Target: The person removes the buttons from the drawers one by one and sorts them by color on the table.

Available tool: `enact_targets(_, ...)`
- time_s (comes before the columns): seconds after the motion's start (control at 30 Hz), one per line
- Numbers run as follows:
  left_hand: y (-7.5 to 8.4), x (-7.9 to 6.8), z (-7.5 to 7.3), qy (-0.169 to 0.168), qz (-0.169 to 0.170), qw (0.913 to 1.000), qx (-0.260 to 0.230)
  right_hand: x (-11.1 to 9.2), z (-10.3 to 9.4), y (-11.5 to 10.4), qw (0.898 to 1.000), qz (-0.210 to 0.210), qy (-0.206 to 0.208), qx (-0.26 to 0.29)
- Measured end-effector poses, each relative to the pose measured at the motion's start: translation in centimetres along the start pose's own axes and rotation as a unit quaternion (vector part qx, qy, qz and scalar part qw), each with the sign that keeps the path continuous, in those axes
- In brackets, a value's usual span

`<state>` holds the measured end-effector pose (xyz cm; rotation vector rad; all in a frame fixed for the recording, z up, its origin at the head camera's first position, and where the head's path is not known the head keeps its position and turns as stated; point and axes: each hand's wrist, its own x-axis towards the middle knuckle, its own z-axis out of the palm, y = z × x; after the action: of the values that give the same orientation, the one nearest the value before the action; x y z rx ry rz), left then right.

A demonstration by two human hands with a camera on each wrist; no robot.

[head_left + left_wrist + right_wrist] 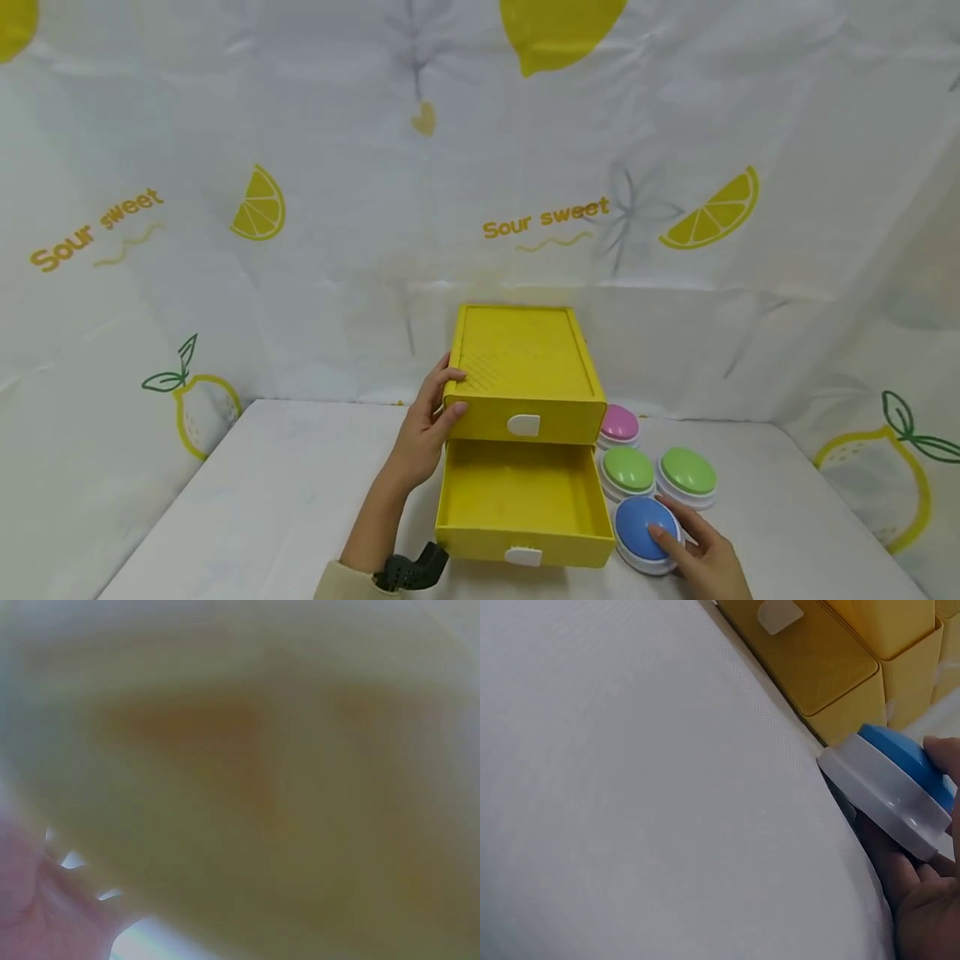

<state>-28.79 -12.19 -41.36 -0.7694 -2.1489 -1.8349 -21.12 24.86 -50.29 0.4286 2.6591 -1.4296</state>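
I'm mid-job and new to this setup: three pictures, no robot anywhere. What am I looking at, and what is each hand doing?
No machine here: a person works with bare hands. The wide picture comes from a camera on their head; the other two sit on the wrists. On the white table stands a yellow drawer box with its lower drawer pulled open. The left hand grips the box's top corner; its wrist view is only a yellow blur. The right hand holds a blue push button tilted off the table. Beside it lie two green buttons and a pink one.
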Motion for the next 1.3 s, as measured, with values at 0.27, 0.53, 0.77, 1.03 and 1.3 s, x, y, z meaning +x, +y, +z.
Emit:
enact_targets(0.27, -0.3, -0.4, -0.1, 0.002, -0.005, 1.0, 0.006, -0.1, 0.5, 0.1, 1.0, -0.004, -0.013, -0.019)
enact_targets(0.53, -0.3, -0.3, -0.1, -0.001, -0.002, 1.0, 0.009, -0.3, 0.7, -0.2, 0.999, 0.001, 0.032, -0.037)
enact_targets(0.77, -0.4, -0.5, -0.4, 0.004, 0.001, 0.9999, 0.012, -0.8, 1.6, 0.1, 0.998, -0.041, 0.05, -0.025)
enact_targets(1.03, -0.6, -0.5, -0.2, 0.002, 0.006, 0.9999, 0.013, -1.2, 1.9, 0.4, 0.995, -0.06, 0.06, -0.046)
enact_targets(1.3, 0.1, -0.1, 0.0, 0.004, 0.002, 0.9999, 0.014, -1.5, 1.2, -0.1, 0.993, -0.074, 0.078, -0.053)
